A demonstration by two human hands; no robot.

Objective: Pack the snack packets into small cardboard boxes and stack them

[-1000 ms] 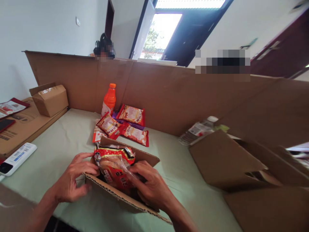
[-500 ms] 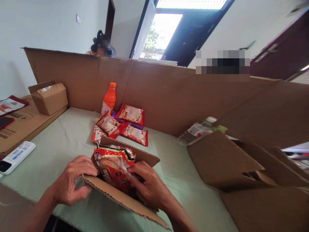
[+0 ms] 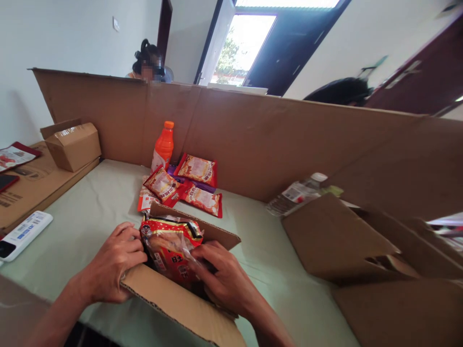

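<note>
An open cardboard box (image 3: 173, 294) stands at the near side of the table, its flaps spread. Inside it, a red snack bag (image 3: 171, 246) with black and gold edging pokes up above the rim. My right hand (image 3: 224, 274) reaches into the box and pinches the right side of this bag, its clear plastic gathered at the fingers. Around the box's left edge, beside the near flap, my left hand (image 3: 115, 265) is wrapped, with its fingertips over the rim and its thumb hidden behind the flap.
Behind the box lie several red snack packets (image 3: 197, 168) by an orange drink bottle (image 3: 163, 147). A clear plastic bottle (image 3: 296, 195) and a larger open carton (image 3: 336, 241) are at right. At left are a white device (image 3: 27, 236) and a small box (image 3: 74, 147). A cardboard wall (image 3: 235, 135) borders the back.
The near flap has tipped further outward, showing more of its face. My left hand has shifted slightly, its thumb now behind the flap. My right hand stays on the bag.
</note>
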